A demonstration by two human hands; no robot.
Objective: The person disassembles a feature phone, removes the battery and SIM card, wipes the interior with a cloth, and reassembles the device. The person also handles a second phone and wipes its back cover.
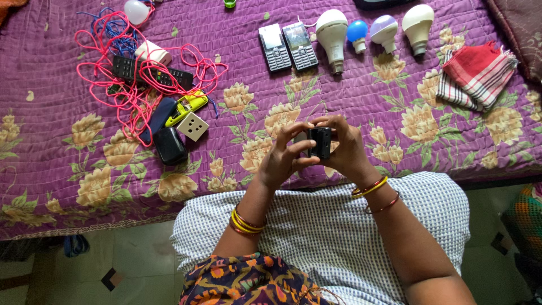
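both hands meet over the near edge of a purple floral quilt (350, 101). the right hand (344, 149) is closed around a small black boxy device (320, 141), fingers curled over its top and far side. the left hand (282, 158) touches the same device from the left, its fingers bent and its thumb pressed against the near side. the device sits raised between the two hands, just above the quilt, at the middle of the scene. gold and red bangles ring both wrists.

far from the hands, two keypad phones (287, 46) lie side by side, and to their right stands a row of four bulbs (372, 31), white, blue, lilac and white. a folded red and white cloth (477, 73) lies at the far right. to the left, a tangle of pink wire (141, 79) spreads over a black remote (149, 72), with a yellow-green tool (187, 106), a white square socket (192, 125) and a black pouch (170, 145) just beside it.
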